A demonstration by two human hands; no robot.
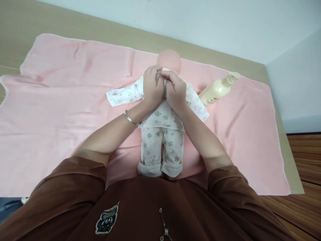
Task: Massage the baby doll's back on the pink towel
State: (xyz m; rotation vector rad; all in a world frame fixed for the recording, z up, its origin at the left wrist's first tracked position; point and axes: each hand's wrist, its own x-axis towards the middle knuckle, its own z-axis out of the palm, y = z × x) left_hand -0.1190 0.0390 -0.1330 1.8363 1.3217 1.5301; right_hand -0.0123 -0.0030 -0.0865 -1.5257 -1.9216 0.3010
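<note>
A baby doll lies face-up or face-down, I cannot tell which, with its bare round head [170, 58] away from me. It wears a white printed shirt [160, 115] with sleeves spread to both sides and matching trousers [151, 144] with folded cuffs. At the neck of the shirt, my left hand [153, 85] and my right hand [177, 88] meet, fingers curled together. White collar fabric shows between the fingertips, pinched by both hands. My hands cover the doll's neck and the upper chest of the shirt.
Under the doll spreads a wrinkled pink blanket [62, 100] on a wood-coloured table [100, 28]. A pale yellow pump bottle [217, 89] lies tilted beside the doll's sleeve on the right. White walls [213, 30] rise behind the table; brown wooden flooring [308, 164] shows at right.
</note>
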